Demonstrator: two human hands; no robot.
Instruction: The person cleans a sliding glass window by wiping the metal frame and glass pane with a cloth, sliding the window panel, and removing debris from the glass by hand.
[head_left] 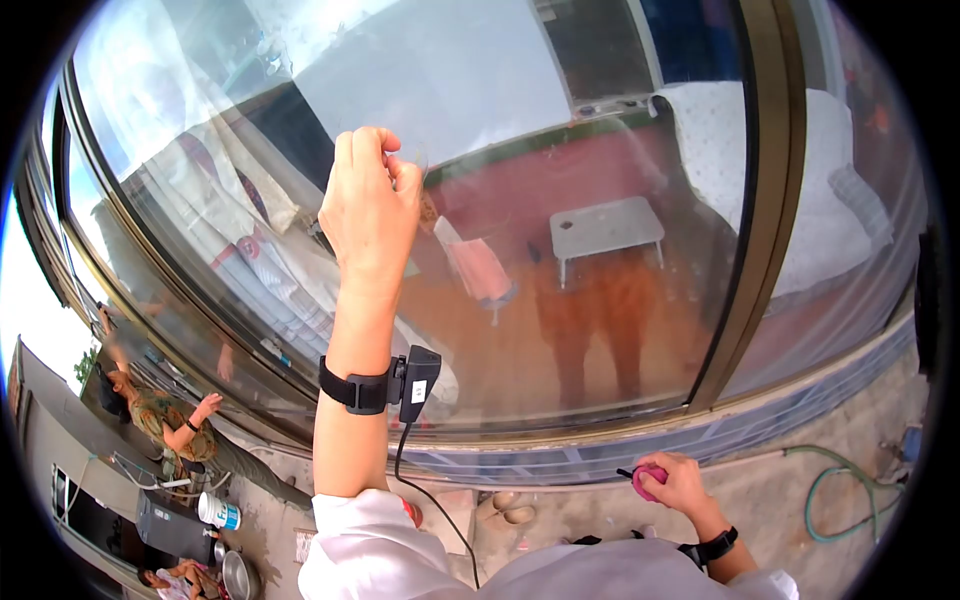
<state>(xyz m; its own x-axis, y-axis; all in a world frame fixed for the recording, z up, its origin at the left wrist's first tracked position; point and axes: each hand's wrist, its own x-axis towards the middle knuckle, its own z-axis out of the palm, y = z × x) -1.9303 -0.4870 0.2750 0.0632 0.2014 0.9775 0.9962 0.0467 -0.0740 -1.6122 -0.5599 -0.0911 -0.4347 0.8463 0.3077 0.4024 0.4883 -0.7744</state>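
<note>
My left hand (pixel 372 200) is raised in front of the large glass pane (pixel 480 110). Its fingers are curled closed near the glass, and whatever they may hold is hidden or too small to make out. I cannot tell whether the hand touches the pane. Low on the right, my right hand (pixel 684 484) grips a pink rounded object (pixel 650 482) with a short black tip sticking out to its left. A black strap with a small box (pixel 418 384) and a cable sits on my left forearm, and another black band (pixel 712 548) circles my right wrist.
Brown frames (pixel 765 200) edge the pane; a small white table (pixel 607 228) shows through it. A green hose (pixel 815 510) and beige shoes (pixel 510 512) lie on the ground. At left, another person (pixel 170 420) stands by the windows, near a white bucket (pixel 218 511) and metal basin (pixel 240 576).
</note>
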